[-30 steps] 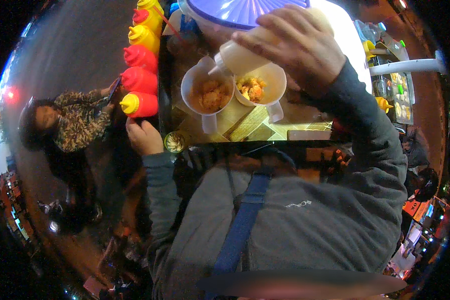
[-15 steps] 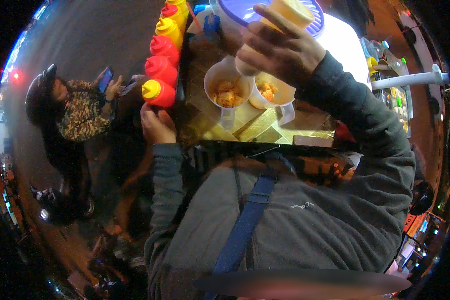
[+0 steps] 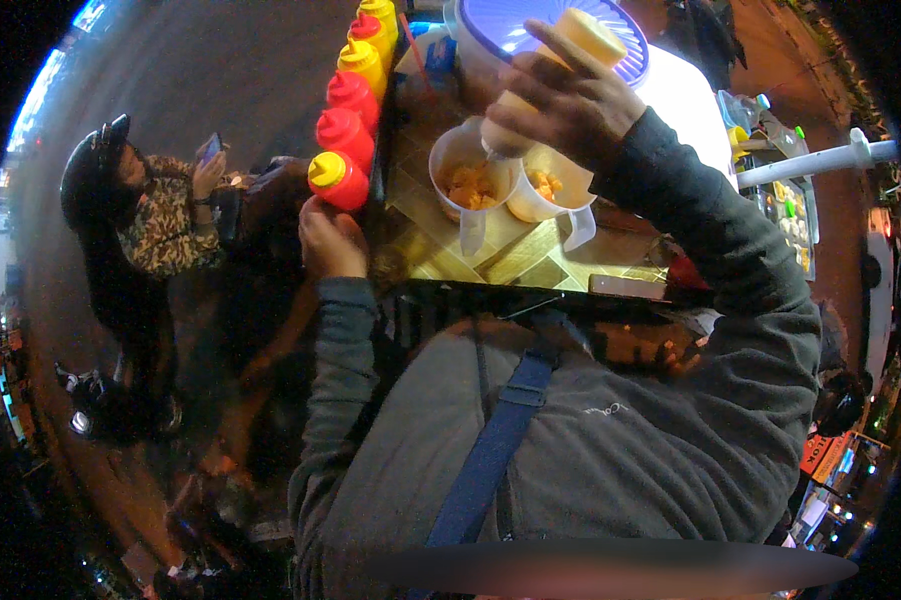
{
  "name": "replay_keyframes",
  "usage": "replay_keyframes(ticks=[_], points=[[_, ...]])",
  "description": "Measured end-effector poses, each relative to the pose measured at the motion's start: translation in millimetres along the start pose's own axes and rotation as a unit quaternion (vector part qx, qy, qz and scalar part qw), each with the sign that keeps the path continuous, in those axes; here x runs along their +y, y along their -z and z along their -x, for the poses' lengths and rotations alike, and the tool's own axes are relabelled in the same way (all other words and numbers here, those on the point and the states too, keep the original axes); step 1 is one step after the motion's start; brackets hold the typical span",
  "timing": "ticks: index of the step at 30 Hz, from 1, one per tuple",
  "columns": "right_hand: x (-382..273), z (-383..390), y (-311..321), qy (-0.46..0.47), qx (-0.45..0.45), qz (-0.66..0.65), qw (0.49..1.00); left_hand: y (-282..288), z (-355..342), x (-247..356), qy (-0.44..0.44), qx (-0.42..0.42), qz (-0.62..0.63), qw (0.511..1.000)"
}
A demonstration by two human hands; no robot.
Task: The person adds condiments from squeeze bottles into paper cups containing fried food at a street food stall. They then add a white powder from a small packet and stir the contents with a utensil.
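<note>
My right hand (image 3: 585, 105) is wrapped round a pale yellow plastic bottle (image 3: 590, 42). It is tipped, with its whitish lower end just above the two cups. Below it, a translucent handled measuring cup (image 3: 467, 150) and a second handled cup (image 3: 565, 195) stand side by side; each holds orange-brown food pieces. My left hand (image 3: 333, 243) is at the cart's near-left corner, beside a red squeeze bottle with a yellow cap (image 3: 338, 181). Its fingers are curled and partly hidden; what they grip, if anything, cannot be made out.
Several red and yellow squeeze bottles (image 3: 344, 133) line the cart's left edge. A tub with a purple lid (image 3: 480, 15) stands at the back. Right of the cart are a white pole (image 3: 810, 163) and clear containers. A person in a camouflage top (image 3: 175, 230) holds a phone at left.
The cart and bottles sit slightly further right and lower in the view. My right hand keeps the bottle tipped over the cups, and my left hand stays by the corner.
</note>
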State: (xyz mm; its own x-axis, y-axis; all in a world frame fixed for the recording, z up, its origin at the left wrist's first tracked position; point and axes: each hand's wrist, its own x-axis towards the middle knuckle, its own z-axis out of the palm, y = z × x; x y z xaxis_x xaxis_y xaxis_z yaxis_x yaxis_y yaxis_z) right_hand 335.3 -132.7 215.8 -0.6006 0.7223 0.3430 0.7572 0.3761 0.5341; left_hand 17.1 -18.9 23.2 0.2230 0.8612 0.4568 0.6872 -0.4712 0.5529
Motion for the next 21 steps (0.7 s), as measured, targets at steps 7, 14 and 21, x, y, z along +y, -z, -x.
replay_keyframes(ticks=[7, 14, 21], points=[[-5, -3, 4, -0.002, -0.002, 0.061, 0.998, -1, 0, 0, -0.006, 0.007, 0.02, 1.0], [-9, -6, 8, -0.012, -0.049, 0.102, 0.994, 2, 0, 3, -0.054, 0.051, 0.043, 0.996], [-21, -6, 23, -0.069, -0.068, 0.098, 0.991, 9, 1, 9, -0.033, 0.047, 0.079, 0.995]])
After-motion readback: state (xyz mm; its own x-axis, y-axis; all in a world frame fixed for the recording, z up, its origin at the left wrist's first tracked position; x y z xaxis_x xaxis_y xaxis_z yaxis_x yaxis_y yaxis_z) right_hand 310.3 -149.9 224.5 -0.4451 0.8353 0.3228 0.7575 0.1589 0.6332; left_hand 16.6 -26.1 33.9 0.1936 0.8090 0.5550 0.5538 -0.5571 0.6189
